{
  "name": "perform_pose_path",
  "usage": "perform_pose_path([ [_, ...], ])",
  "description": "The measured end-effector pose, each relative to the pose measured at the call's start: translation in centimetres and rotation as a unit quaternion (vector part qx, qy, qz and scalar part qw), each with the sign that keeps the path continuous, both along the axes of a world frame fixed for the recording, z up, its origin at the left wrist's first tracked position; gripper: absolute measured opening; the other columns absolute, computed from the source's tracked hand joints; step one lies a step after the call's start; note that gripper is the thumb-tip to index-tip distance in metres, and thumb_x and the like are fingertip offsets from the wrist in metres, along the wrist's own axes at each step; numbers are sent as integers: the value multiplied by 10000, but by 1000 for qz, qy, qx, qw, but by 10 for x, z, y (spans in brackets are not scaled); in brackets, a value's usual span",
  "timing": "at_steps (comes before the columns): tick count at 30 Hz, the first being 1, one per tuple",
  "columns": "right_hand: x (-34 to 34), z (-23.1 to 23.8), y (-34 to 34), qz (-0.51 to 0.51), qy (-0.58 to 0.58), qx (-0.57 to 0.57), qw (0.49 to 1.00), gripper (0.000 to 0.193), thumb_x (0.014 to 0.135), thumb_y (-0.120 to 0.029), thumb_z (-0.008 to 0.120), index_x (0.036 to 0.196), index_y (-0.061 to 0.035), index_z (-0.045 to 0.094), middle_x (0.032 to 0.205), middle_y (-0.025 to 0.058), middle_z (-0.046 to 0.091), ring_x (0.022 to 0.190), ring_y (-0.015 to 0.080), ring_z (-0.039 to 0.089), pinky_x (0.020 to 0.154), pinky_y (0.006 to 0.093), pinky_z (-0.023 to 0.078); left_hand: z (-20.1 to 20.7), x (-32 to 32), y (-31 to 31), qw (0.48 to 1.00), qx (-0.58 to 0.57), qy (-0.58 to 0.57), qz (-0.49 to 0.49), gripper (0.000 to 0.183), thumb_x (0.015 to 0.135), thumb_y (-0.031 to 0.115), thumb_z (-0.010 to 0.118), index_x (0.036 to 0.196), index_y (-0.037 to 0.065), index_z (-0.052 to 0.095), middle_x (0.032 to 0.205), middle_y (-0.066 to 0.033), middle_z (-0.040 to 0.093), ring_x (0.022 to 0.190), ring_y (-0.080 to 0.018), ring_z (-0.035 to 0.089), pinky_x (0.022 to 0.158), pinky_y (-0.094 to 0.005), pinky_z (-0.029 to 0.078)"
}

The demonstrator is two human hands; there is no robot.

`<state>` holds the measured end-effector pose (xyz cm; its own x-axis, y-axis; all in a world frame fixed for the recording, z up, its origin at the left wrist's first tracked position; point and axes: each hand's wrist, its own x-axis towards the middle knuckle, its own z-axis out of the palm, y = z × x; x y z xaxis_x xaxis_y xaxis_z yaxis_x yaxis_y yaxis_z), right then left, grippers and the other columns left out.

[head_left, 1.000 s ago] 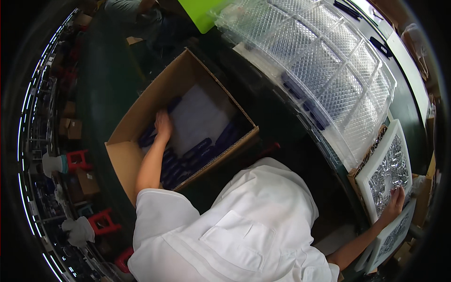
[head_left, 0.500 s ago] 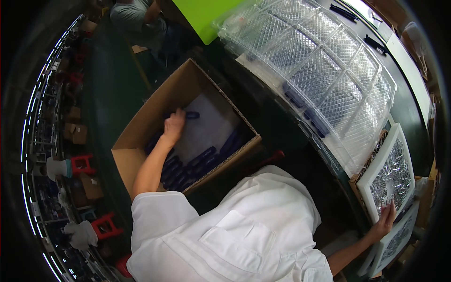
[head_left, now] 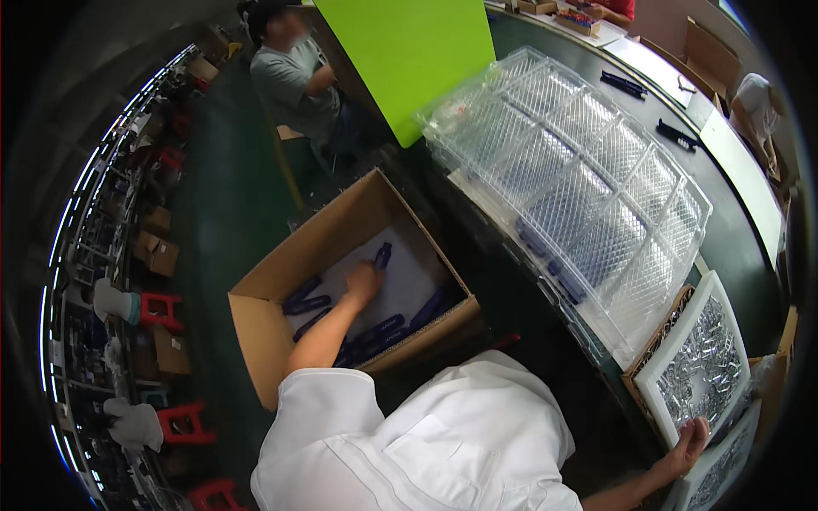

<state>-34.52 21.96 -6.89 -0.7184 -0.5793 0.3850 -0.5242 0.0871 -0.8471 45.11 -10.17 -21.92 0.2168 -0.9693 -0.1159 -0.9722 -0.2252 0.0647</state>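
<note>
On the workshop floor, the left hand (head_left: 364, 280) reaches into a cardboard box (head_left: 256, 311), fingers curled on a blue part (head_left: 383, 255); the right hand (head_left: 688, 444) lies spread on a tray (head_left: 673, 336).

The left arm stretches forward and down, its left hand (head_left: 364, 282) seemingly curled shut. The right hand (head_left: 688, 444) lies spread flat, far out to the side.

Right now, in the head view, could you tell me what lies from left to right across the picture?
Red stools → cardboard box → left hand inside it → clear plastic trays → tray of small metal parts, with right hand at its lower edge.
</note>
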Motion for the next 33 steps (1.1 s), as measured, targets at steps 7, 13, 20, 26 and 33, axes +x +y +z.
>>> perform_pose_path([
  [7,42,15,-13,-57,-91,-23,994,286,1042,-114,672,1317,-38,685,1211,60,668,1020,141,626,934,288,527,69,-14,30,975,-81,207,-5,381,1032,347,634,1134,-19,658,1021,-176,704,887,-313,735,770,-444,597],
  [13,88,35,-23,102,-57,-108,987,141,994,-63,679,1127,-15,682,1151,83,656,1042,170,602,933,309,498,256,-162,77,665,-79,743,25,502,1144,370,395,1380,-27,590,1040,-105,671,753,-141,667,663,-275,556],
  [20,206,121,-100,235,-155,-124,951,208,823,125,751,1010,49,697,964,141,693,891,198,643,792,297,511,239,-329,119,501,311,803,-83,585,1129,443,421,1471,-26,489,1064,-164,679,738,-167,700,593,-275,577],
  [26,208,127,-100,220,48,38,974,202,800,91,792,962,-11,727,1133,164,665,994,251,664,817,337,546,220,-395,121,505,410,738,-182,575,1004,209,538,1525,-18,450,1121,-161,684,821,-154,690,638,-281,603],
  [33,210,113,-101,156,144,111,971,152,771,1,807,866,-13,690,1327,225,632,1182,394,653,890,430,572,213,-408,128,554,404,688,-237,535,965,5,479,1499,2,506,1091,-69,712,792,-77,644,615,-228,536],
])
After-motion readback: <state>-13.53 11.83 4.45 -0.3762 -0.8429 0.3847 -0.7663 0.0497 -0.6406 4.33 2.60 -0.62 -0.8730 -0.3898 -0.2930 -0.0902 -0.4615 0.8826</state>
